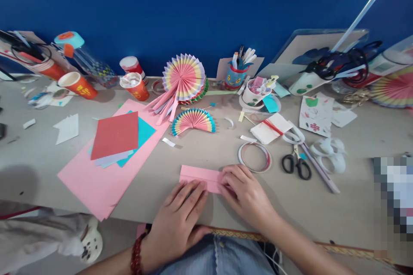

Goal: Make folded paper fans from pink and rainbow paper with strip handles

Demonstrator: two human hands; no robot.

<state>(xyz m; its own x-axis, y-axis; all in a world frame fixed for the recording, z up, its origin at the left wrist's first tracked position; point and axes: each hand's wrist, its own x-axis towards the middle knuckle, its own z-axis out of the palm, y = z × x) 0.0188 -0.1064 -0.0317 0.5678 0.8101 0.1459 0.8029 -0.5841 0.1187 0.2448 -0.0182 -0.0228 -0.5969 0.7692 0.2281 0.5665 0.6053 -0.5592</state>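
Observation:
A pink strip of folded paper (200,175) with a lengthwise crease lies on the table in front of me. My left hand (180,215) rests with stretched fingers on its lower left edge; a red bead bracelet is on that wrist. At the strip's right end, my right hand (243,191) has its fingers curled and pinched on the paper, hiding that end. Farther back sits a small pleated paper fan (193,121) in pink, yellow and blue. To the left, red, blue and lilac sheets (116,135) are stacked on larger pink paper (109,189).
Right of my hands lie a tape roll (240,157), black-handled scissors (296,167) and a purple stick (319,167). Behind stand a round paper rosette (183,75), a scrap-filled cup (253,94), a pen cup (235,78) and orange paper cups (77,85). A blue partition (193,8) closes the back.

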